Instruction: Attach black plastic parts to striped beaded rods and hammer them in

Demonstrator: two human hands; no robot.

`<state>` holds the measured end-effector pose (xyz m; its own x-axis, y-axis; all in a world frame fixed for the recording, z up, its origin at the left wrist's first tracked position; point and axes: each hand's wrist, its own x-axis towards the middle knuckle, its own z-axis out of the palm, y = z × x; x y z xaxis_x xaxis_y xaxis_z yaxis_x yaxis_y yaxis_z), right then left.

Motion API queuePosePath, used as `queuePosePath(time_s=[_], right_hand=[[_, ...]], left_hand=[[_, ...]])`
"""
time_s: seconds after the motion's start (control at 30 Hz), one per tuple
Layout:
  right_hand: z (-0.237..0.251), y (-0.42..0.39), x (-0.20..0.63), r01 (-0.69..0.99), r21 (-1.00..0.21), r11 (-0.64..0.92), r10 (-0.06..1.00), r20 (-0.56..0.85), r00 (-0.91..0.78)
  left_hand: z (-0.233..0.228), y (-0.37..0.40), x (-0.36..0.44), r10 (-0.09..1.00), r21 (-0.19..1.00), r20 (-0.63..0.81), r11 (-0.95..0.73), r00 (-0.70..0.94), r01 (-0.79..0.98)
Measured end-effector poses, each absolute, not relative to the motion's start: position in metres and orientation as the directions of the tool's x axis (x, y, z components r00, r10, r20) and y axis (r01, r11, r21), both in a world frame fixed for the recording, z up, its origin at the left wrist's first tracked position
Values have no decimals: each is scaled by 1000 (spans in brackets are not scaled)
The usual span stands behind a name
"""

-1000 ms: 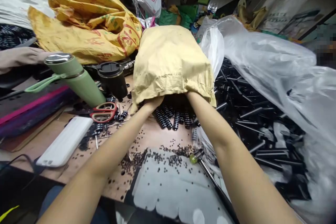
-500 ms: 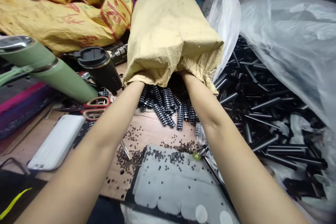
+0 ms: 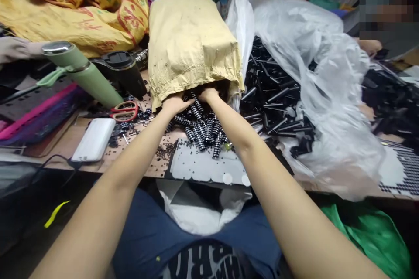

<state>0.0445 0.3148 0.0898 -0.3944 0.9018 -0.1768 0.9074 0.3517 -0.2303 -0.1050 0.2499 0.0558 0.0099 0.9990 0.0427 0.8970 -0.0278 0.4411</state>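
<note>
left hand cupped over ribbed black rods | right hand gripped sack mouth | rods probably stiff, rolling; scoop in bunches

Red printed characters run across the crumpled yellow woven sack, left of the tan woven bag (too creased to read); nothing else is legible.

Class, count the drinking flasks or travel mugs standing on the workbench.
2: a green flask at left, and a black travel mug right beside it, left of the tan sack. Others may be hidden under clutter.
</note>
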Motion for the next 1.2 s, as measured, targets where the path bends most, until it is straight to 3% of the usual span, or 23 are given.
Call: queuePosePath(time_s=[0.07,0.17,0.27,0.37,0.43,0.57,0.7,0.8,0.9,0.97,1.03,1.1,1.2], right_hand=[[92,291,49,929,-222,297,927,-167,-336],[101,241,78,904,-253,345,934,-2,-357],[112,180,143,874,-254,415,909,164,-384],[105,112,231,946,-222,237,958,213,-190],[88,70,280,983,-179,46,987,157,-18],[47,16,321,996,-84,-23,989,141,35],[32,10,322,988,-53,-144,973,176,151],[34,18,326,976,-169,-139,962,209,173],[41,22,322,893,-448,-49,947,262,184],[46,18,305,690,-724,23,957,215,193],[51,9,278,366,-930,42,981,108,160],[55,-5,245,77,-997,-5,999,-1,53],[55,-26,204,-110,-986,-126,986,-112,-124]], left_hand=[[63,232,-110,999,411,51,-22,2,911],[74,204,-114,996,374,83,-7,-26,928],[78,171,-110,968,378,245,-40,-58,925],[73,128,-93,916,433,400,-168,-22,885],[63,96,-73,899,470,432,-294,74,832],[36,34,-18,837,505,458,-522,299,687],[22,-11,20,826,583,433,-562,361,587],[24,-29,26,878,696,387,-478,280,536],[30,-37,25,944,831,287,-330,162,447],[37,-39,28,980,926,159,-189,117,326],[45,-40,38,990,993,-36,19,139,119],[54,-41,52,940,956,-230,266,252,-121],[63,-44,71,854,814,-330,474,403,-337]])
